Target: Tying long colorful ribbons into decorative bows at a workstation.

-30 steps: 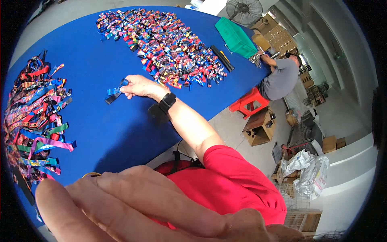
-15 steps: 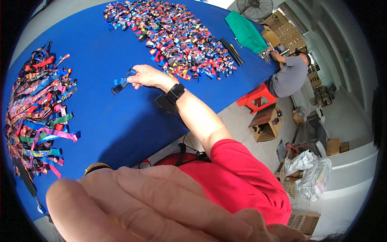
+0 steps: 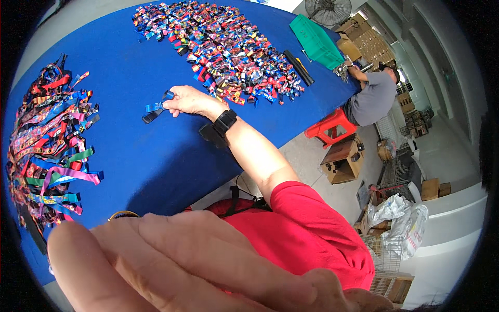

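Note:
My right hand (image 3: pixel 187 100), with a black band on its wrist, reaches over the blue table. Its fingers pinch a short looped strap (image 3: pixel 154 108) in blue and black, whose ends stick out to the left. Very near the camera, my left hand (image 3: pixel 192 260) fills the lower part of the view, its fingers stretched out side by side; no held thing shows in it. Beyond my right hand lies a wide spread of short, colourful looped straps (image 3: pixel 228 49). A heap of longer printed straps (image 3: pixel 52 135) lies on the table's left side.
A green crate (image 3: pixel 314 41) and a dark rod-like thing (image 3: pixel 300 67) lie toward the table's far right. A person in grey (image 3: pixel 374 96) sits on a red stool (image 3: pixel 332 127) at that edge. Cartons, a wooden box (image 3: pixel 343 161) and white bags (image 3: pixel 403 218) stand on the floor.
My left hand has shifted slightly left and changed its angle near the camera. My right hand stays almost in place, still pinching the looped strap.

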`<state>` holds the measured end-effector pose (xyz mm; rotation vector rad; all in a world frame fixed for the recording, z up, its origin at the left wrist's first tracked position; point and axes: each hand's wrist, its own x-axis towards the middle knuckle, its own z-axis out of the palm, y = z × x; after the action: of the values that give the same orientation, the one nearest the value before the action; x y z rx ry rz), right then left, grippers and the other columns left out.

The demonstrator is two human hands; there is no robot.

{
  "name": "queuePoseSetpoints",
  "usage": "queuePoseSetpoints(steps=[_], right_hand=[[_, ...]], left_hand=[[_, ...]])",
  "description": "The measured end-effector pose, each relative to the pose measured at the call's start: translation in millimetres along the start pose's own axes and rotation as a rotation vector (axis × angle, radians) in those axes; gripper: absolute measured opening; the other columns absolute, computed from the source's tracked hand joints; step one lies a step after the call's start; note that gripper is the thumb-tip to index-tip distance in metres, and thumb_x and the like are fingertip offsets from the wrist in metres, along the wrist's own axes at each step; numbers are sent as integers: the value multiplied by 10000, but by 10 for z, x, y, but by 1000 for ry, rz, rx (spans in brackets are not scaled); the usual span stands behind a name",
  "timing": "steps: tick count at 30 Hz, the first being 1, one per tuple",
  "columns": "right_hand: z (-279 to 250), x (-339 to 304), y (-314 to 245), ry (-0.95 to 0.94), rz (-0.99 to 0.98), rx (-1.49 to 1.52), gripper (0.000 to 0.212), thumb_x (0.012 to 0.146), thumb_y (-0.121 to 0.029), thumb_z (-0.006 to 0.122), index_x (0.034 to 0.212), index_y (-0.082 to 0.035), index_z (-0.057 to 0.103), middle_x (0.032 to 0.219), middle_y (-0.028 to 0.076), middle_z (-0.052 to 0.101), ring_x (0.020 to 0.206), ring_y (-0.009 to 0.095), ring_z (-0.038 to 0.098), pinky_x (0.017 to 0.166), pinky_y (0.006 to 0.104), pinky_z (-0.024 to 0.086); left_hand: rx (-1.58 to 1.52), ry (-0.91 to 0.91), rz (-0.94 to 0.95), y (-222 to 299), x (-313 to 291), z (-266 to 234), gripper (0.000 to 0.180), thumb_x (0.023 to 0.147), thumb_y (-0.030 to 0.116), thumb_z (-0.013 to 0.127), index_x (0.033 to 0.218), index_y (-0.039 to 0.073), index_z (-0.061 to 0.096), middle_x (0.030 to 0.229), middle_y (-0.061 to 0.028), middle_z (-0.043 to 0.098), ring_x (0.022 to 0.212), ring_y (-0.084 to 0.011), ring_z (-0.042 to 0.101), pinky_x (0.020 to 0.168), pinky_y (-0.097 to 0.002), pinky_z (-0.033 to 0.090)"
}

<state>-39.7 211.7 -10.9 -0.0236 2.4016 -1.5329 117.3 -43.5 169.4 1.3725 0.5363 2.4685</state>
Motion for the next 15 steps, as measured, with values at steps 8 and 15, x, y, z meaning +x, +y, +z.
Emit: queuePoseSetpoints(steps=[8, 15], right_hand=[[-19, -45, -13, 1, -26, 22, 249, 912, -215, 686, 939, 18, 601, 804, 90, 671, 685, 145, 663, 631, 280, 538], [-20, -93, -106, 9, -8, -42, 290, 906, -248, 692, 928, 24, 594, 821, 104, 682, 689, 148, 673, 640, 281, 541]], left_hand=[[26, 10, -57, 41, -2, 25, 284, 1041, 296, 420, 1004, 14, 431, 847, -248, 657, 748, -376, 655, 680, -466, 573], [33, 17, -122, 38, 13, 45, 271, 1043, 288, 413, 1011, 19, 430, 848, -239, 657, 748, -370, 653, 677, -466, 573]])
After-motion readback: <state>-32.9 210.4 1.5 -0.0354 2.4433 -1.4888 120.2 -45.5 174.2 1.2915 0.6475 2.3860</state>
